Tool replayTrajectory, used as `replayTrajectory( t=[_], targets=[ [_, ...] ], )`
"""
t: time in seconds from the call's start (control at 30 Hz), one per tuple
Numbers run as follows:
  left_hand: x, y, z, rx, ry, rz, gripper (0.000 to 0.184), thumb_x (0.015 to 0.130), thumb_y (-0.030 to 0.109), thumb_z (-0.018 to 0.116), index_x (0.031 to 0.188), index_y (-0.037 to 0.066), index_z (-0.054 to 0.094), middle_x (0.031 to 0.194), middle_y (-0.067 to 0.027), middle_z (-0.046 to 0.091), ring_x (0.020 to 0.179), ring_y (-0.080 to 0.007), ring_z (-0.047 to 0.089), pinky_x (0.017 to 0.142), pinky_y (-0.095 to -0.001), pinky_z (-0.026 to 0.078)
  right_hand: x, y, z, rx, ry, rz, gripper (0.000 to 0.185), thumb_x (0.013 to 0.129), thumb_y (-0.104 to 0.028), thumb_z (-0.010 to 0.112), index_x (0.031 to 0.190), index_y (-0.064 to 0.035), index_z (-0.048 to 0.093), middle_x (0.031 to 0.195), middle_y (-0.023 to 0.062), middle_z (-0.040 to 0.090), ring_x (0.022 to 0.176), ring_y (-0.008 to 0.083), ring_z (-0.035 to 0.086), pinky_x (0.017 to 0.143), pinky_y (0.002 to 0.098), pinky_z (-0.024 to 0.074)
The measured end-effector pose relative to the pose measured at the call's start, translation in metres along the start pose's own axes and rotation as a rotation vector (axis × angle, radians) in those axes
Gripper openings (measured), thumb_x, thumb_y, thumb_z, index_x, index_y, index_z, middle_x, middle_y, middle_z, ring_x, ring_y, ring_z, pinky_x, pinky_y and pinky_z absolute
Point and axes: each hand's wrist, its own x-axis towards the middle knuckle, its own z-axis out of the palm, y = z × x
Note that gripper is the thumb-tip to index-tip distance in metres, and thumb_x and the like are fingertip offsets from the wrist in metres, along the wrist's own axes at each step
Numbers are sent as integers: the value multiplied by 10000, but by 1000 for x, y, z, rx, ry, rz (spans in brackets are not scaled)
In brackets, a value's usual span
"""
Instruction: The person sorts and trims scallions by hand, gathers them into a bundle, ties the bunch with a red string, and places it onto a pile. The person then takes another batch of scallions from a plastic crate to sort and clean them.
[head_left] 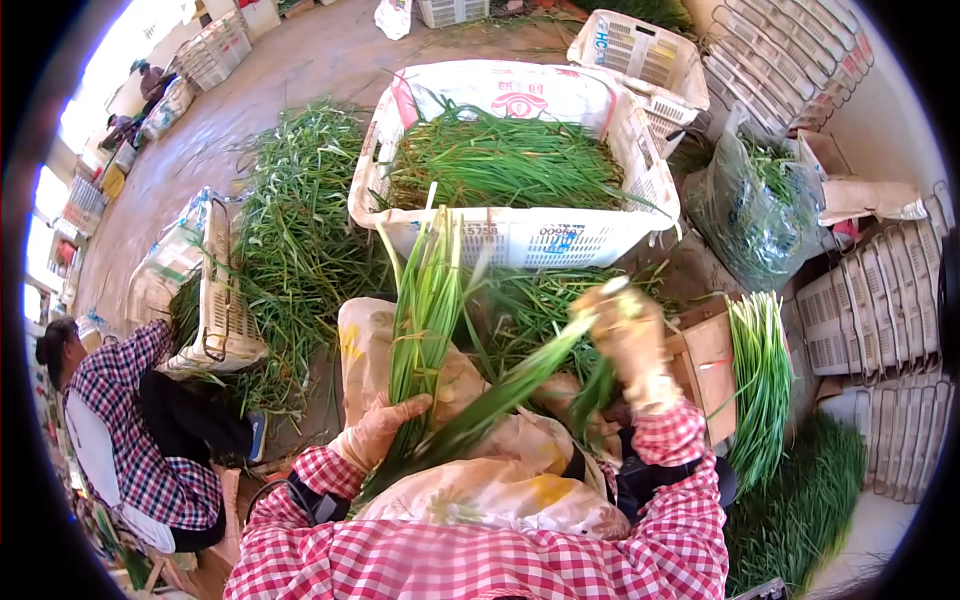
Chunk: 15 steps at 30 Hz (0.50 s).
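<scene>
1. The floor (310, 70) is strewn with heaped greens (310, 200) beside a white crate (400, 234).
2. Above the lap (490, 485), a green bundle (422, 330) is gripped by the left hand's (385, 430) curled fingers.
3. The right hand (628, 338) is blurred; finger state cannot be told.
4. Stacked crates (870, 320) are cut off rightward.

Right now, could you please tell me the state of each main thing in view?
Left hand: fingers closed around the green bundle.
Green bundle: roughly upright, pale ends up.
Right hand: blurred, grip unclear.
White crate: open, holding greens.
Greens pile: loose, on the floor.
Plastic bag: greens inside.
Pale-topped bundle: beside the brown box, pale ends up.
Brown box: partly hidden.
Stacked crates: nested.
</scene>
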Motion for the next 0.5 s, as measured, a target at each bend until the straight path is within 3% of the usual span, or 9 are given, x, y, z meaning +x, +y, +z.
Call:
replayTrajectory(
  t=[0.07,0.1,0.23,0.27,0.3,0.37,0.4,0.47,0.5],
  targets=[
    [-1,-3,-14,-12,-16,-50,364,864,98,586,1205,10,496,1147,-117,590,989,-214,596,886,-326,469,17,10,-58,99,289,-180,217,909,-171,538,1031,3,581,928,129,619,783,182,619,718,246,538],
    [-1,-3,-19,-18,-25,-76,367,862,88,583,1207,4,492,1151,-129,588,994,-221,598,891,-332,468,23,-11,-70,696,336,-269,187,895,-127,567,1036,-4,575,960,114,605,837,176,604,773,247,527],
    [-2,4,-18,284,-38,-73,385,849,69,570,1216,-8,482,1106,-186,602,982,-244,604,865,-324,481,20,-55,-86,-595,726,-763,183,932,-128,512,1064,-2,533,960,111,596,794,125,576,669,241,510],
    [-2,5,-10,308,-49,-17,221,895,104,551,1078,-14,588,823,-72,652,661,-109,592,582,-223,477,21,-59,-71,-531,593,-806,188,943,-138,488,1067,-1,526,966,104,595,772,107,567,638,227,501],
    [-2,4,-11,325,-73,-16,222,895,111,553,1075,-13,592,815,-68,651,650,-106,584,576,-221,470,21,-61,-54,-469,459,-843,196,954,-148,464,1071,0,519,973,96,594,750,89,558,607,213,491],
    [-2,-1,-19,359,-118,-12,225,894,126,557,1068,-11,599,801,-59,648,629,-100,569,563,-218,455,10,-69,-10,-1,246,-264,195,967,-160,418,1079,-29,509,992,82,589,735,80,540,578,208,485],
    [1,-7,-17,454,-59,31,221,894,138,559,1052,-7,610,756,-47,637,577,-91,534,533,-214,427,10,-57,7,-206,114,-188,285,920,-42,454,1201,-69,485,1086,81,564,734,78,536,587,197,496],
    [-4,-1,-5,519,-24,-23,217,895,154,560,1040,2,616,729,-43,627,541,-89,513,512,-212,409,9,-22,30,123,-229,136,752,798,112,530,1440,-167,253,1209,85,496,721,83,543,601,193,526],
    [-5,1,-1,552,-8,-49,216,896,162,561,1034,6,619,715,-42,622,523,-88,503,502,-211,399,8,-26,45,112,-325,321,770,813,57,567,1453,-165,203,1247,106,484,764,101,562,590,206,528]
  ],
)
